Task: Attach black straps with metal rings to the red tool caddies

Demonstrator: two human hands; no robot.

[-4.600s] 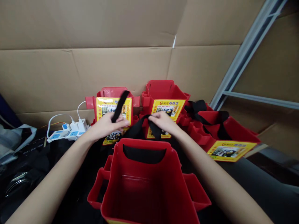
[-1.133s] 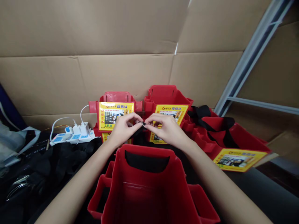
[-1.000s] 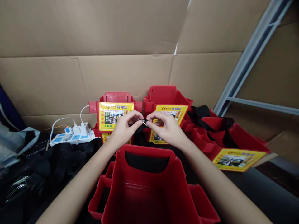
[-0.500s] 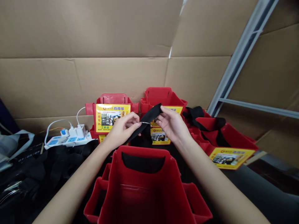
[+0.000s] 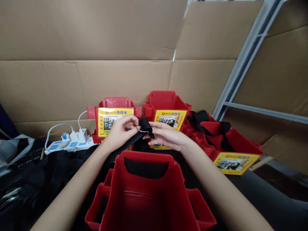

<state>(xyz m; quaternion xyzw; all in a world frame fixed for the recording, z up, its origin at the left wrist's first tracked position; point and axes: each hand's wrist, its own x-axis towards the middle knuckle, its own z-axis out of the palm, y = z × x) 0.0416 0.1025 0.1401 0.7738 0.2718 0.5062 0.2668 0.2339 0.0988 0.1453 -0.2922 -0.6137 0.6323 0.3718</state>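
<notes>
Pinched between the thumb and finger of my left hand [image 5: 122, 131] is a thin metal ring [image 5: 143, 131]. A black webbing strap [image 5: 145, 124] loops over the ring, and my right hand [image 5: 166, 134] is closed on it from the right, its fingertips partly hidden behind the strap. More of the strap runs down and left beneath my left hand. Right below both hands stands a red plastic tool box [image 5: 146, 189], its inside facing me. Black webbing passes through the slot in its back wall, and side pockets stick out left and right.
Behind are more red boxes [image 5: 166, 98] with yellow labels; others with black straps [image 5: 231, 138] sit at right. A white power strip [image 5: 72, 144] with plugged-in chargers lies left, near piled black straps [image 5: 48, 173]. Cardboard [image 5: 120, 77] walls the back; a metal frame [image 5: 245, 64] leans right.
My right hand has come down and left, close to my left hand. The raised strap length has shortened into a small loop at the ring. My left hand keeps hold of the ring.
</notes>
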